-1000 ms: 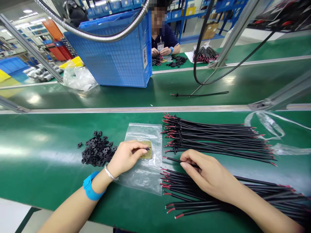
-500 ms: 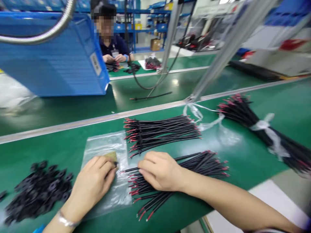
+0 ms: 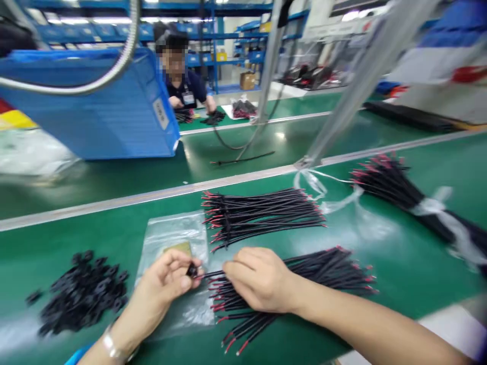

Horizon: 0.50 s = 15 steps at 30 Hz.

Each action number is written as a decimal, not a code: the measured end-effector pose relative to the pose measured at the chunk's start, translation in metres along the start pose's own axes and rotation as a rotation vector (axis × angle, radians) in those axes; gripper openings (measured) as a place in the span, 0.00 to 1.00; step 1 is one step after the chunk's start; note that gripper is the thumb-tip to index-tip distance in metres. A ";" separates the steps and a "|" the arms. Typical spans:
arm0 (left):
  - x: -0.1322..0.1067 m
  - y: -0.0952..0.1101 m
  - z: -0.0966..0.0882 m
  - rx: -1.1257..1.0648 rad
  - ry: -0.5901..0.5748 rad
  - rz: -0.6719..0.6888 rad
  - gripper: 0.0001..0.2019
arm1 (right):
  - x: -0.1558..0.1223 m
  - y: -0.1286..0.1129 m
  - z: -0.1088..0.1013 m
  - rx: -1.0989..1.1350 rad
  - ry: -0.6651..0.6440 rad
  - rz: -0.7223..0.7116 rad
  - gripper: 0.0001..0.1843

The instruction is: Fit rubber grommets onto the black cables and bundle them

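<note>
Between the fingertips of my left hand [image 3: 171, 276] is a small black plastic part [image 3: 192, 270]. My right hand [image 3: 258, 279] pinches a black cable [image 3: 215, 274] close to its end, and the red wire tip meets the black part. Under my right hand lies a loose pile of black cables [image 3: 327, 268] with red tips. Behind it, a row of cables [image 3: 266, 210] lies side by side, with black parts near their left ends. A clear plastic bag [image 3: 171, 228] lies beneath my left hand, with a yellowish piece [image 3: 179, 248] on or in it.
A heap of small black parts [image 3: 87, 294] is at the left. A tied cable bundle [image 3: 411, 195] lies at the right. Beyond the metal rail [image 3: 182, 190] hang a blue bin [image 3: 114, 121] and a loose cable. Across the bench sits a person [image 3: 186, 88].
My left hand has turned, bringing the black part up to the cable's tip. The cable stays in my right hand. The camera view has shifted, and the person opposite has reached one hand sideways.
</note>
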<state>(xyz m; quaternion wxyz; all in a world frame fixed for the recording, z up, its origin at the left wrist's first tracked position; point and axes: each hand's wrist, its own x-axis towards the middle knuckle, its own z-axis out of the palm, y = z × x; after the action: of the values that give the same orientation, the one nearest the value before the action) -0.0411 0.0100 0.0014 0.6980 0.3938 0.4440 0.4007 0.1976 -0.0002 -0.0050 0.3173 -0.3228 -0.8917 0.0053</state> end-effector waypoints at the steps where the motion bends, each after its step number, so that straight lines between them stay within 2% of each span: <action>1: 0.000 -0.001 0.001 -0.040 -0.036 0.005 0.19 | -0.002 0.000 -0.001 0.043 0.016 0.021 0.10; 3: 0.002 -0.003 0.000 -0.085 -0.086 0.000 0.20 | -0.004 0.002 0.000 0.106 0.065 0.054 0.08; 7: 0.004 -0.008 -0.004 -0.125 -0.092 -0.019 0.20 | -0.006 0.009 0.003 0.164 0.108 0.032 0.11; 15: 0.003 -0.010 -0.003 -0.101 -0.086 -0.021 0.20 | -0.004 0.007 0.006 0.113 0.121 0.000 0.10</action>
<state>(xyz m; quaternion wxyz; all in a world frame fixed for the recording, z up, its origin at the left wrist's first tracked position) -0.0408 0.0092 -0.0092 0.7398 0.3702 0.3967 0.3979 0.2003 0.0039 -0.0132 0.3882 -0.3041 -0.8692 0.0363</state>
